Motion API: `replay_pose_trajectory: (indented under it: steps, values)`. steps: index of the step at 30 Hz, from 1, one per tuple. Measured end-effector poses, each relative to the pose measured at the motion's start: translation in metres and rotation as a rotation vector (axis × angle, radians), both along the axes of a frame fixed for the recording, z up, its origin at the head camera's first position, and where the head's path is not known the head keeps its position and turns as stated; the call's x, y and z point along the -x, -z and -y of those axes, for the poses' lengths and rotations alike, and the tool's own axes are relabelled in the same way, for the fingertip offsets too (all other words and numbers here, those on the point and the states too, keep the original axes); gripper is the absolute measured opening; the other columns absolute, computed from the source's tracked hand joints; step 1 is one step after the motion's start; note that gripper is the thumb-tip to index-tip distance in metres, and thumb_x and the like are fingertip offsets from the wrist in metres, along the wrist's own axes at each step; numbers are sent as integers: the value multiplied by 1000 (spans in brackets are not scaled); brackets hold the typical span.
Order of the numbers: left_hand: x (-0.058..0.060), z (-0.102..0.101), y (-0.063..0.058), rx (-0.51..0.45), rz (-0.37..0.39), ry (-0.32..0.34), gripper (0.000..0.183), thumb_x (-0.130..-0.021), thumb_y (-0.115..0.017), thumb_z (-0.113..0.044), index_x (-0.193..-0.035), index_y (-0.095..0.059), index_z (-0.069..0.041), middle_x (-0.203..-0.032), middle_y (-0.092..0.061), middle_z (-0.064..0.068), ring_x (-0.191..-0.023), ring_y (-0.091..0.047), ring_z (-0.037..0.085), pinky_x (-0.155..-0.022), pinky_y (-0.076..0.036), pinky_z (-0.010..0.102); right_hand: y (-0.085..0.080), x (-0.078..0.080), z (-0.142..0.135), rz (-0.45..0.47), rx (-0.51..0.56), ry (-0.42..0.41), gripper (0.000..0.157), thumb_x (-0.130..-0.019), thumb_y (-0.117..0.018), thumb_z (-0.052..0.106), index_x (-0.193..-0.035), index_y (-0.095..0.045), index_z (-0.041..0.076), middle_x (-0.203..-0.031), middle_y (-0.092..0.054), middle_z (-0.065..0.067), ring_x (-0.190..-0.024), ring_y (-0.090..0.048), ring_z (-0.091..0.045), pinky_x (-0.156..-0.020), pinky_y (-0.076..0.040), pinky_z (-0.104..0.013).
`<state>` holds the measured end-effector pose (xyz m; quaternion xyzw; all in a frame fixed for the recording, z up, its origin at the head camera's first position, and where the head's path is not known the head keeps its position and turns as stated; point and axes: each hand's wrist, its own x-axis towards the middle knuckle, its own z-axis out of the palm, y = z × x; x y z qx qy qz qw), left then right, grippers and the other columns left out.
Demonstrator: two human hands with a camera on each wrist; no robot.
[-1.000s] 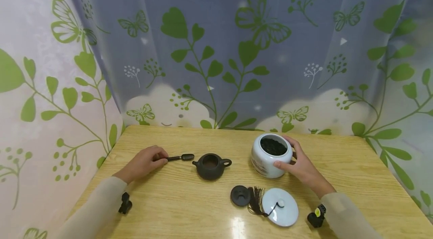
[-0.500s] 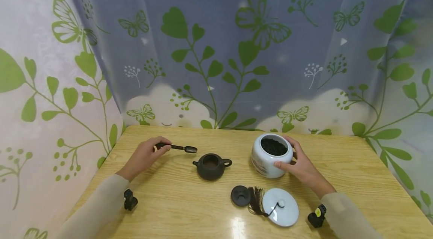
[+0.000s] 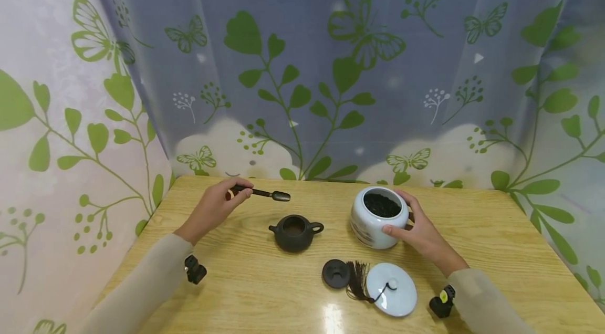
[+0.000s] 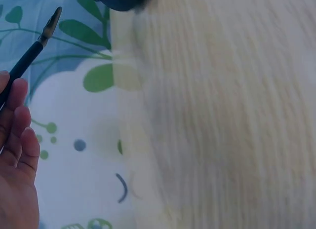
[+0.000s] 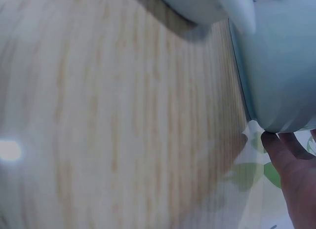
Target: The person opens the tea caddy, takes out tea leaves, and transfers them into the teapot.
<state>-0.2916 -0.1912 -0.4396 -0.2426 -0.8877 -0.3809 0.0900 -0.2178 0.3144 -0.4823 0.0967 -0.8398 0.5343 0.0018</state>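
Note:
My left hand (image 3: 215,210) pinches the dark handle of a small tea scoop (image 3: 281,196), raised above the table behind the teapot's spout side. In the left wrist view the scoop (image 4: 29,56) points up and away from the fingers. A black clay teapot (image 3: 293,241), lidless, stands between the hands with its spout to the left. On the right, my right hand (image 3: 427,239) grips a round white porcelain jar (image 3: 371,231), thumb at the front, other fingers behind. Dark tea leaves (image 3: 382,205) show inside its mouth; the jar leans slightly leftward.
In front of the jar lie its white lid (image 3: 402,281) with a brown tassel (image 3: 358,276) and the black teapot lid (image 3: 336,274). The wooden table (image 3: 255,281) ends at a patterned curtain (image 3: 293,92) behind and at both sides.
My left hand has lifted the tea scoop off the table and moved it up and to the right, toward the space behind the teapot. The right hand and jar have stayed put.

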Motion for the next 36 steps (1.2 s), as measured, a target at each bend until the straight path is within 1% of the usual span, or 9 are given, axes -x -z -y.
replay_pose_trajectory:
  steps: [6,13,17,20,23,27,30,33,36]
  values:
    - [-1,-11,-10,-31,-6,20,19,-111,-68,-28,-126,-75,-19,-109,-78,-1,-71,-52,19,-68,-46,28,-1,0,0,12,-9,3,100,-100,-82,21,-175,-15,17,-176,-22,-18,-155,-36,-55,-118,-42,-68]
    - [-1,-29,-22,-72,-10,73,23,-112,-66,-26,-128,-74,-12,-112,-78,-1,-78,-59,21,-74,-49,29,0,1,0,11,-6,6,101,-100,-82,20,-175,-15,17,-175,-22,-19,-154,-36,-56,-117,-43,-68]
    - [-1,-42,-28,-94,-3,102,23,-113,-65,-26,-128,-74,-12,-115,-76,-1,-81,-59,23,-75,-50,30,1,1,1,11,-2,5,101,-100,-82,19,-175,-15,19,-175,-22,-20,-154,-36,-56,-117,-43,-68]
    - [-1,-54,-32,-107,24,117,21,-113,-65,-29,-126,-74,-17,-116,-75,-1,-85,-59,23,-77,-50,32,1,1,1,8,0,4,101,-100,-82,19,-175,-15,19,-175,-22,-20,-154,-36,-56,-117,-43,-68]
    - [0,-66,-36,-121,37,137,18,-113,-65,-31,-125,-73,-21,-117,-75,0,-84,-58,23,-75,-49,31,1,1,1,8,1,4,101,-100,-82,19,-175,-15,19,-175,-22,-20,-154,-36,-56,-117,-42,-68]
    - [1,-83,-41,-144,42,179,18,-112,-66,-30,-125,-74,-20,-115,-76,2,-83,-59,23,-73,-47,31,1,2,1,9,-2,4,101,-100,-82,19,-175,-15,17,-175,-21,-20,-154,-35,-56,-117,-43,-67]
    - [0,-98,-44,-141,50,208,19,-112,-67,-30,-125,-74,-18,-113,-75,-1,-85,-61,19,-74,-48,32,1,1,0,12,-5,7,101,-100,-82,20,-175,-14,16,-175,-21,-20,-154,-36,-55,-117,-43,-67]
    - [1,-113,-45,-125,54,230,19,-112,-66,-33,-124,-74,-21,-111,-73,-6,-84,-60,18,-74,-49,34,-1,0,1,13,-5,12,101,-100,-82,20,-175,-14,16,-175,-21,-20,-154,-36,-56,-117,-43,-67]
    - [0,-129,-47,-111,52,253,16,-112,-66,-33,-123,-74,-24,-110,-73,-6,-81,-59,19,-74,-51,35,-2,0,1,11,-4,13,101,-100,-82,19,-175,-15,15,-175,-21,-21,-153,-36,-58,-117,-42,-68]
